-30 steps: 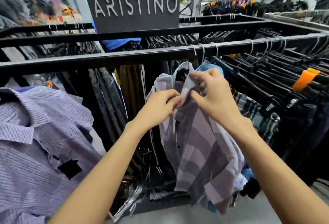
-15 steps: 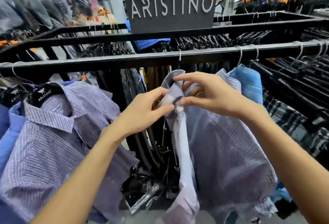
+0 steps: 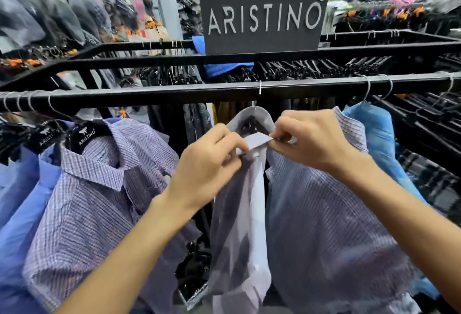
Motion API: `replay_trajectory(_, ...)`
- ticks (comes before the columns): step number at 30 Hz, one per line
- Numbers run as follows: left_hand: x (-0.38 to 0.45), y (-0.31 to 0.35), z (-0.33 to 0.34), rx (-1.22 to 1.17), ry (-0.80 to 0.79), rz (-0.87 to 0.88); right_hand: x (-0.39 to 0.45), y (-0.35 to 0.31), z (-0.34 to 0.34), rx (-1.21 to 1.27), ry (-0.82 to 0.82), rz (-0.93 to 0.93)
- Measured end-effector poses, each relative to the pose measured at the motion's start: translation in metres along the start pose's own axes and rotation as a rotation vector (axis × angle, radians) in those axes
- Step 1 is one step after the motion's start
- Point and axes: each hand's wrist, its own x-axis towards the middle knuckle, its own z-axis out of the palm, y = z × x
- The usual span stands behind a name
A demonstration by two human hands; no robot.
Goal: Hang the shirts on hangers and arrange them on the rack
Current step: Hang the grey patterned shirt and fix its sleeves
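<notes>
1. Black metal clothes rack; front rail runs across the view from left edge to right edge; further black rails behind it.
2. Pale grey and lilac broad-striped shirt; hangs at the middle of the front rail; collar arched just under the rail; body falls straight down, narrow and folded in on itself.
3. Thin silver wire hanger hook; looped over the front rail directly above the striped shirt's collar; rest of the hanger hidden inside the collar.
4. Left hand; fingers curled, pinching the shirt's front edge just below the collar, on its left side.
5. Right hand; thumb and fingers pinching the opposite collar tip, a pale flap stretched between the two hands; hands near each other, not touching.
6. Purple fine-checked button-up shirt; hangs left of the striked shirt's position on the front rail; black neck card printed ARISTINO at its collar.
7. Plain blue shirt; toward the rail's left end, beside item 6.
8. Second purple fine-checked shirt; just right of the striped shirt, touching it.
9. Bright blue garment; next along toward the rail's right end.
10. Dark rectangular brand sign with grey ARISTINO lettering; upright on the rack's rear rail, centre.
</notes>
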Motion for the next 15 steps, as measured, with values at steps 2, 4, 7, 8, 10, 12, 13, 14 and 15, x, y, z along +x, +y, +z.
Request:
replay_trajectory(2,-0.010,0.000,0.006,-0.149,-0.050,-0.128,-0.013,-0.001,0.009,-0.075,0.102,-0.062)
replay_trajectory(4,-0.013,-0.003,0.013,-0.358,-0.087,-0.384,-0.021,-0.004,0.015,-0.120,0.181,-0.097)
replay_trajectory(7,-0.014,-0.017,0.023,-0.551,-0.237,-0.580,-0.032,-0.012,0.023,-0.017,0.221,0.016)
replay_trajectory(8,-0.015,-0.022,0.026,-0.595,-0.333,-0.559,-0.036,-0.014,0.026,0.036,0.199,0.094)
replay_trajectory(10,-0.019,-0.029,0.030,-0.643,-0.551,-0.499,-0.041,-0.018,0.029,0.149,0.136,0.281)
replay_trajectory(12,-0.026,-0.029,0.034,-0.645,-0.645,-0.489,-0.042,-0.022,0.028,0.323,0.100,0.432)
replay_trajectory(13,-0.029,-0.028,0.037,-0.624,-0.607,-0.502,-0.042,-0.022,0.026,0.407,0.096,0.482)
replay_trajectory(14,-0.031,-0.028,0.041,-0.591,-0.520,-0.529,-0.041,-0.021,0.023,0.460,0.095,0.503)
replay_trajectory(15,-0.030,-0.027,0.041,-0.561,-0.415,-0.563,-0.042,-0.019,0.021,0.470,0.092,0.493)
